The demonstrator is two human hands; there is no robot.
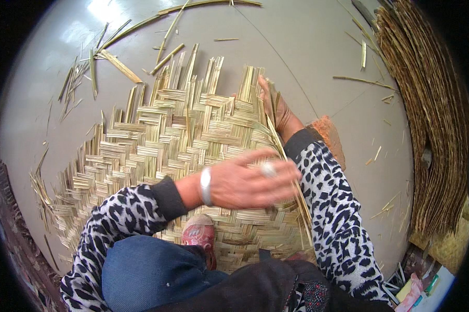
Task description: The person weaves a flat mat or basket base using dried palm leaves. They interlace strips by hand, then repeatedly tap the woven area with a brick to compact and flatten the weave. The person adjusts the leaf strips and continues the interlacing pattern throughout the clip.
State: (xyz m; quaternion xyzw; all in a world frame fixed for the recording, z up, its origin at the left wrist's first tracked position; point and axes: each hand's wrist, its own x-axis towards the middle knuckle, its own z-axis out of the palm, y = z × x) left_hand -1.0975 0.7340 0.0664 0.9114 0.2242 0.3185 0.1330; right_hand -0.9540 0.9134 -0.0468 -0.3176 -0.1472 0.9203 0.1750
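Note:
A woven mat (161, 125) of flat, straw-coloured split strips spreads under me, its loose strip ends jutting out along the far and left edges. At its far right corner my right hand (280, 108) is closed on the edge, with some fingers hidden behind the weave. My left hand (247, 179), wearing a bracelet and a ring, is over the mat's right side. Its fingers are stretched out and blurred. Thin loose strips (303, 216) run along the right edge, passing by the left fingertips; whether they touch cannot be told.
A reddish brick piece (328, 139) lies beside my right wrist. Along the right stands a tall stack of brown, rough-edged sheets (424, 119). Strip scraps (121, 66) litter the grey floor (296, 31). My red shoe (199, 234) rests on the mat.

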